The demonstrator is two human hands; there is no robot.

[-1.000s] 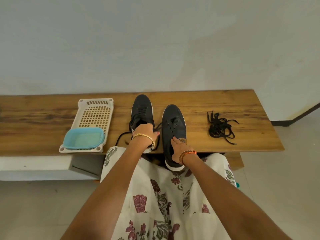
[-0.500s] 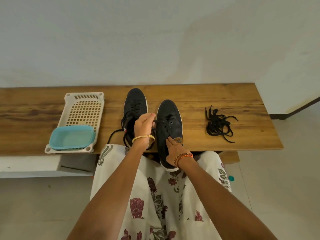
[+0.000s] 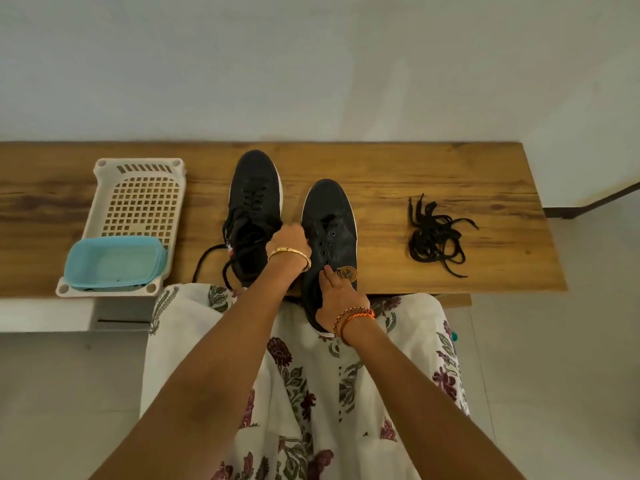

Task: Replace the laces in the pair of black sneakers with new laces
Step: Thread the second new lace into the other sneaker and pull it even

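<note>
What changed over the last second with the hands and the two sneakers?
The left hand moved from the heel of the left sneaker toward the eyelets of the right sneaker. Whether it holds a lace cannot be told. The right hand stays on the right sneaker's heel end. Sneakers, loose laces, basket and blue tub unchanged.
</note>
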